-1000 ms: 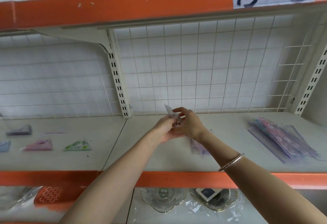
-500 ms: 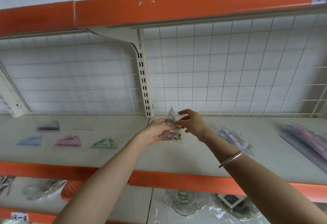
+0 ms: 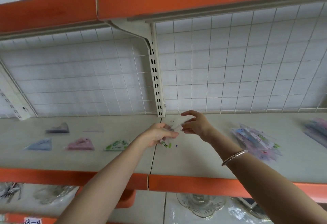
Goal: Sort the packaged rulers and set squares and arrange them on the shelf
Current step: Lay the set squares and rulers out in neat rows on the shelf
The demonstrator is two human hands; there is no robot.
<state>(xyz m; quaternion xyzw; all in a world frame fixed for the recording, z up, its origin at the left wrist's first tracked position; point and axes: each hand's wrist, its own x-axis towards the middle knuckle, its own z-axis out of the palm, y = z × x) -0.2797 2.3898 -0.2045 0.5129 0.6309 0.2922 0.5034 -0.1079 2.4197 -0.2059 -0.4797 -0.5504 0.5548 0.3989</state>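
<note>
My left hand [image 3: 160, 134] grips a clear packaged set square [image 3: 167, 144] with green print, held just above the cream shelf [image 3: 194, 163] near the upright post. My right hand [image 3: 195, 124] hovers beside it with fingers spread and holds nothing; its fingertips are close to the blurred top of the pack. On the left part of the shelf lie a dark set square [image 3: 58, 129], a blue one [image 3: 40, 145], a pink one [image 3: 80, 145] and a green one [image 3: 116, 146]. A loose pile of packaged rulers and set squares [image 3: 256, 143] lies to the right.
A second stack of packs [image 3: 316, 130] sits at the far right edge. A thin ruler pack [image 3: 93, 130] lies behind the pink one. White wire grid backs the shelf; a slotted post [image 3: 156, 82] divides it. Glass dishes [image 3: 200, 205] sit on the shelf below.
The view has swung left. My right hand has let go of the pack and opened its fingers; my left hand still holds the pack, now lower and tilted.
</note>
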